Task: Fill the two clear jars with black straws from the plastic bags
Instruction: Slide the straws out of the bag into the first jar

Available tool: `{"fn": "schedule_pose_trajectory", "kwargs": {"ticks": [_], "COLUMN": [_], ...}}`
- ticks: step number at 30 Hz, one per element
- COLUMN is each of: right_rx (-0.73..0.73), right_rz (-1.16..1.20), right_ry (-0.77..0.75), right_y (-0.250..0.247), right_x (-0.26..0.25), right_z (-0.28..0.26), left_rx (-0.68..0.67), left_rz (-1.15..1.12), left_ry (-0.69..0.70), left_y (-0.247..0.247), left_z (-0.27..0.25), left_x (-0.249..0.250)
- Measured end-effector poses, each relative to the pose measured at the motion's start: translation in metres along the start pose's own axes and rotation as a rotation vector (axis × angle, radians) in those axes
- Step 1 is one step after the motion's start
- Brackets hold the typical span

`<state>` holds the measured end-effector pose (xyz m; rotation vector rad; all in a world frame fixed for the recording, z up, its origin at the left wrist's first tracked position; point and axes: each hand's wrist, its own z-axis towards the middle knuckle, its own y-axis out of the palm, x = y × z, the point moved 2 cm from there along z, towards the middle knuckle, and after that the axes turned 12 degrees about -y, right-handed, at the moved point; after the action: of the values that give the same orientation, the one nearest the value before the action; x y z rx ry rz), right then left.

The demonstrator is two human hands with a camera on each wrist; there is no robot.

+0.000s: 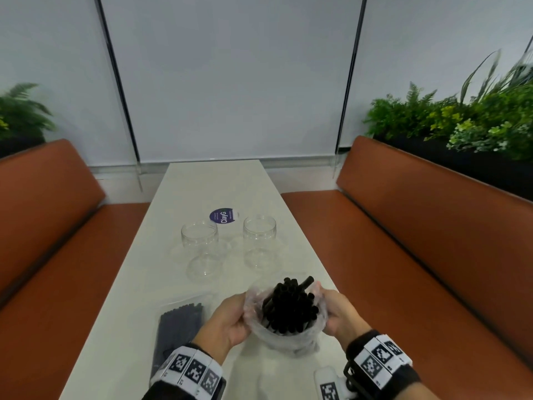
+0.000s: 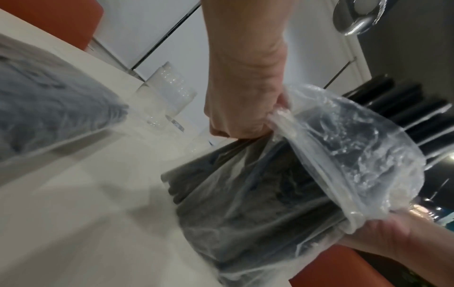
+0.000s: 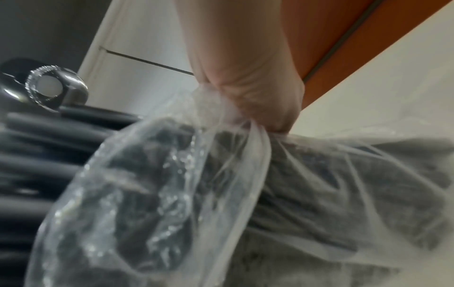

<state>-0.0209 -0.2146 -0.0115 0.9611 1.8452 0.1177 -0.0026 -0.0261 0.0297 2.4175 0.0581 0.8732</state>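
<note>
An opened plastic bag (image 1: 288, 337) stands upright on the white table (image 1: 219, 183), its rim rolled down around a bundle of black straws (image 1: 290, 306) that stick out of the top. My left hand (image 1: 230, 319) grips the bag's left rim, and my right hand (image 1: 336, 311) grips the right rim. The left wrist view shows my left hand (image 2: 245, 108) pinching the crumpled film of the bag (image 2: 331, 155). My right hand (image 3: 258, 97) bunches the bag (image 3: 221, 184) in the right wrist view. Two clear jars stand empty farther back, one on the left (image 1: 200, 246) and one on the right (image 1: 259, 241).
A second, sealed bag of black straws (image 1: 176, 330) lies flat at the table's near left. A round purple sticker (image 1: 223, 216) sits behind the jars. Orange benches (image 1: 418, 241) flank the table, with plants (image 1: 461, 116) behind them.
</note>
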Motion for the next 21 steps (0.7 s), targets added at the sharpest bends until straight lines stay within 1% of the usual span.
{"fn": "schedule_pose_trajectory", "kwargs": {"ticks": [1, 2, 4, 5, 6, 7, 8, 10, 11, 13, 15, 18, 20, 21], "right_rx": [0.041, 0.068, 0.020, 0.002, -0.038, -0.100, -0.216, -0.479, -0.577, -0.688, -0.666, -0.646, -0.654, -0.666], "right_rz": [-0.022, -0.043, -0.091, -0.127, -0.206, -0.318, -0.439, -0.623, -0.679, -0.801, -0.881, -0.927, -0.968, -0.972], "right_ry": [0.011, 0.008, -0.043, -0.104, -0.205, -0.300, -0.362, -0.355, -0.338, -0.328, -0.334, -0.361, -0.383, -0.399], "right_y": [-0.003, -0.007, -0.005, -0.005, -0.008, -0.012, -0.015, -0.023, -0.027, -0.025, -0.022, -0.020, -0.019, -0.017], "right_x": [0.004, 0.006, 0.000, -0.008, -0.016, -0.024, -0.029, -0.029, -0.024, -0.016, -0.015, -0.021, -0.025, -0.027], "right_z": [0.004, 0.011, 0.009, 0.002, -0.005, -0.018, -0.031, -0.050, -0.055, -0.050, -0.042, -0.032, -0.024, -0.024], "left_rx": [0.044, 0.122, 0.201, 0.166, 0.128, 0.105, 0.087, 0.104, 0.120, 0.118, 0.088, 0.010, -0.008, -0.015], "left_rz": [0.032, 0.049, 0.055, 0.044, 0.067, 0.093, 0.118, 0.188, 0.223, 0.325, 0.528, 0.945, 1.098, 1.127], "left_ry": [0.010, 0.036, 0.090, 0.103, 0.110, 0.120, 0.129, 0.102, 0.099, 0.124, 0.147, 0.184, 0.221, 0.229], "left_y": [-0.006, -0.009, -0.020, -0.021, -0.025, -0.026, -0.027, -0.028, -0.028, -0.027, -0.026, -0.028, -0.025, -0.023], "left_z": [0.008, 0.013, 0.023, 0.025, 0.028, 0.026, 0.026, 0.030, 0.031, 0.028, 0.025, 0.027, 0.035, 0.039], "left_x": [-0.004, -0.005, -0.004, -0.003, -0.003, -0.003, -0.004, -0.006, -0.006, -0.003, 0.001, 0.009, 0.015, 0.016]}}
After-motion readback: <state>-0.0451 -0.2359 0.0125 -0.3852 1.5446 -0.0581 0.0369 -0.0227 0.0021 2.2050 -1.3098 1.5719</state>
